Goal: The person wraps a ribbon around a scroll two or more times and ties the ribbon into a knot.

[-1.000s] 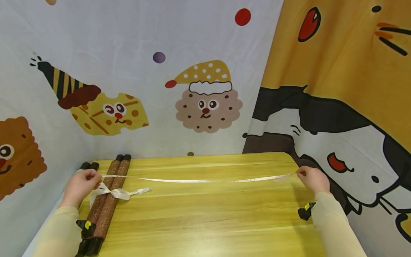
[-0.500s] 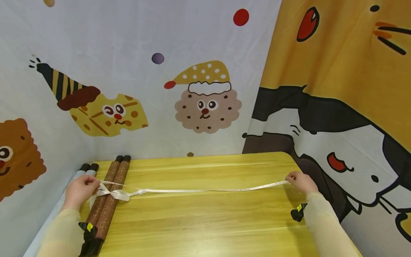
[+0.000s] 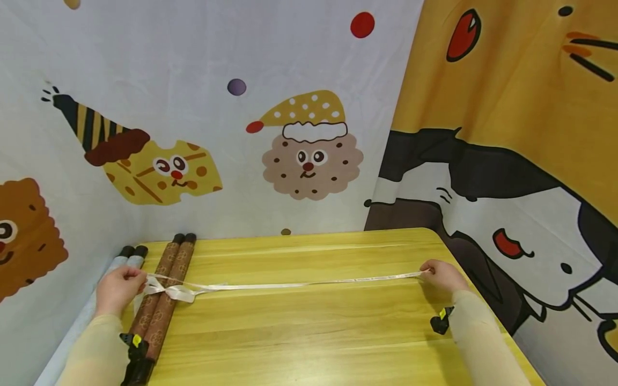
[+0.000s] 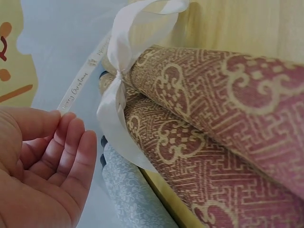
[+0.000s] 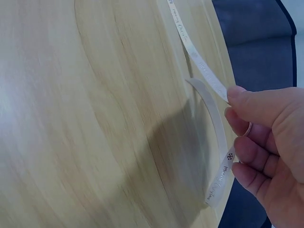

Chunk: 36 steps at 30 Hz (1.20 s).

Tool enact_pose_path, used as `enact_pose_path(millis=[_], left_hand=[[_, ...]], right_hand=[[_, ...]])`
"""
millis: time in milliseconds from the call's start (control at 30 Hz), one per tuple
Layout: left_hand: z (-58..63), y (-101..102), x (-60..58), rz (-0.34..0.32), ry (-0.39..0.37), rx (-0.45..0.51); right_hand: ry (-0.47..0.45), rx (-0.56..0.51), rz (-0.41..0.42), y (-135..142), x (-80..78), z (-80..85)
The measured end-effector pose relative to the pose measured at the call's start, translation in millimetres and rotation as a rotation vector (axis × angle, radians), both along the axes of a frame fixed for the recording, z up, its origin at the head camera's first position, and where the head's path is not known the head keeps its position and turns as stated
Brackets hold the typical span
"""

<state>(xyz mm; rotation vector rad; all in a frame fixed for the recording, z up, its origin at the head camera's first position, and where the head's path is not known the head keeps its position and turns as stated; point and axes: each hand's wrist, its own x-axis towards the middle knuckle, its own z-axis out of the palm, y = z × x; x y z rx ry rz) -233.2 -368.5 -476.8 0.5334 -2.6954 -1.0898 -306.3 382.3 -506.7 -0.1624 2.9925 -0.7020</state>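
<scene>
A narrow white ribbon (image 3: 367, 279) with printed lettering stretches across the table between my two hands. At the left, my left hand (image 3: 117, 289) pinches one end between thumb and forefinger; the left wrist view shows the lettered ribbon (image 4: 78, 83) leaving those fingertips. On the right, my right hand (image 3: 443, 276) pinches the ribbon, and in its wrist view a loose tail (image 5: 219, 185) hangs and loops below the fingers. Beside my left hand lie two brown patterned scrolls (image 3: 159, 321) with black ends, tied together by a white ribbon bow (image 3: 179, 292). The stretched ribbon passes over them.
Two pale blue rolls (image 4: 135, 190) with black ends lie left of the brown scrolls, partly behind my left hand. Everything rests on a yellow wood-grain table (image 3: 309, 332). Cartoon-printed cloth (image 3: 309, 214) hangs behind it, and more drapes down the right side.
My right hand has moved left and slightly down, still pinching the ribbon. The left hand has come down a little, and the ribbon now hangs lower, near the bow.
</scene>
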Motion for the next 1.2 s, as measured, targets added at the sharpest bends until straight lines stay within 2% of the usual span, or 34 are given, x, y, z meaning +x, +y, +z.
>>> enact_pose_path(millis=[167,333,500,667,967,1067,1200], left_hand=[[-1.2,-1.3,-0.2,-0.007,-0.002,-0.015],[-0.6,-2.7,0.2,0.034,-0.006,-0.006],[1.6,-5.7,2.5,0.075,-0.005,0.014],[3.6,-7.7,5.5,0.108,-0.005,0.024],[9.2,-9.5,10.3,0.111,0.006,-0.01],[10.4,-10.0,9.6,0.114,-0.002,-0.005],[12.0,-9.2,8.5,0.118,-0.011,-0.002]], right_hand=[[-0.008,0.021,-0.024,-7.7,-3.1,-3.5],[-0.006,0.067,-0.021,-11.1,-4.2,-5.3],[0.0,0.12,0.028,-11.6,-4.9,-6.1],[0.004,0.12,0.089,-8.4,-6.9,-5.9],[0.014,0.129,0.155,-3.1,-5.8,-5.9],[-0.007,0.114,0.166,-2.8,-4.9,-4.7],[-0.018,0.12,0.13,-3.9,-3.9,-2.8]])
